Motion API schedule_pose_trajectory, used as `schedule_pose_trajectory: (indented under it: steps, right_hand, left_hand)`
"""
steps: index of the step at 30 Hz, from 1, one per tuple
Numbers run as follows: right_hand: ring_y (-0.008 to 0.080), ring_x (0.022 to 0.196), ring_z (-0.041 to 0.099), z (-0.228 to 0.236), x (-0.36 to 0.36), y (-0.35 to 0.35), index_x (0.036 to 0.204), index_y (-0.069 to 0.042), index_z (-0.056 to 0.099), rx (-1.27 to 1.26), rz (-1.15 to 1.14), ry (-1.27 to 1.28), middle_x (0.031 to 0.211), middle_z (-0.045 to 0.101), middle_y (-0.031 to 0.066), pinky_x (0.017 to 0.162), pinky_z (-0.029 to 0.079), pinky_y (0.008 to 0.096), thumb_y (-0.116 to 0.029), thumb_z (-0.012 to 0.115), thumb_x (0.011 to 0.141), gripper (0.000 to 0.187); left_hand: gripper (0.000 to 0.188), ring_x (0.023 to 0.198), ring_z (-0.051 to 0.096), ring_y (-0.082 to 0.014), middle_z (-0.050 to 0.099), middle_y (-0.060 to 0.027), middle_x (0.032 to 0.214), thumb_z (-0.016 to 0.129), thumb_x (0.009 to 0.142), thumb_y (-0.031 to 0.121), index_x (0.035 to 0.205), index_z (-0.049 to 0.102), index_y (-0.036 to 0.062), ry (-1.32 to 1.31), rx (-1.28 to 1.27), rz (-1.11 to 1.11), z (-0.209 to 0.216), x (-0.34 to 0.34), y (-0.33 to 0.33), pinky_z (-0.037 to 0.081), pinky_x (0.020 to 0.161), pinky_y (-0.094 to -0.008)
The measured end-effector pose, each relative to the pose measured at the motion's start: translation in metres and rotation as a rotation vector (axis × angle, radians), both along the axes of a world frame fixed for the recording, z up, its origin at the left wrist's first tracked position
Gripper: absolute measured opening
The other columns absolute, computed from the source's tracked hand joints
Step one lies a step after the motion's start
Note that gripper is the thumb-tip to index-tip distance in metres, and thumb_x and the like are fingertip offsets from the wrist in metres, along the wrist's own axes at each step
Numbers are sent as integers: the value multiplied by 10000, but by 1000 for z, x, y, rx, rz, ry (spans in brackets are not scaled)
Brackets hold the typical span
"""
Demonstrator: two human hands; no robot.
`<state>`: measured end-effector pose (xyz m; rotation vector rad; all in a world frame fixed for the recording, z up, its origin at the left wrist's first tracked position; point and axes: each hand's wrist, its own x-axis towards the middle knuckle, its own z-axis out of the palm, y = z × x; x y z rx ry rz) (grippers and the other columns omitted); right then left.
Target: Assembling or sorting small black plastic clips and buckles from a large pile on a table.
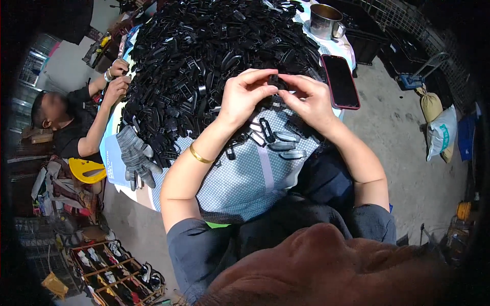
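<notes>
My left hand point(241, 99), with a gold bangle on its wrist, and my right hand point(310, 101) meet over the near side of a large pile of black plastic pieces point(189, 61). Both are closed in a pinch on a small black plastic piece point(276, 81). Fingertips cover most of it, so its exact shape is hard to make out. Just below my hands, several loose oblong buckle-like pieces point(286, 146) rest on the patterned cloth point(235, 176), some of them glossy. An open rectangular black frame point(266, 130) lies beside them.
A phone point(341, 81) lies right of the pile, with a metal mug point(325, 23) behind it. At the left edge are a grey glove point(133, 155) and a co-worker's hands point(118, 81). Sacks point(440, 127) stand on the floor at right; a shoe rack point(112, 270) is lower left.
</notes>
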<state>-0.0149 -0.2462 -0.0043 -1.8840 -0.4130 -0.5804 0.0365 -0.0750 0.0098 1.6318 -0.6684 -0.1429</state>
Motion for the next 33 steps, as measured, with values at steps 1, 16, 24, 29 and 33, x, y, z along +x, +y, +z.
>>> schedule_pose_trajectory:
  steps: [1,16,24,29,33]
  right_hand:
    - [131,724,610,-1,0,0,1025,4,619,-18,-10,-24,866,629,106,628,503,236,-41,678,724,310]
    - [104,699,570,-8,3,-5,940,15,622,-32,139,170,816,616,61,606,460,233,-178,684,771,264]
    - [262,612,597,-7,0,2,800,26,611,-211,-67,-149,693,591,147,531,465,313,-242,703,718,295]
    - [291,726,601,6,11,0,860,8,608,-412,36,-29,841,611,151,630,473,354,-220,702,703,292]
    - [324,829,602,-24,30,4,872,-20,623,-501,172,-25,873,624,158,739,477,413,-185,625,665,265]
  left_hand:
    - [340,789,545,-74,587,-28,977,657,746,9,1082,610,17,-33,31,0,0,1,0,455,707,-193]
    - [278,953,576,-156,619,-113,1046,549,851,60,1115,570,-26,274,-206,-124,8,-8,-9,440,866,-264]
    - [243,957,572,-174,620,-116,1027,547,864,98,1066,591,-29,16,-81,-145,6,-4,-3,439,861,-278]
    - [248,836,595,-149,641,-95,944,571,824,87,1056,611,11,-93,43,-36,25,-6,1,461,780,-254]
    - [213,774,580,-258,604,-143,800,638,718,89,917,627,13,-427,327,-188,33,-48,-10,465,710,-329]
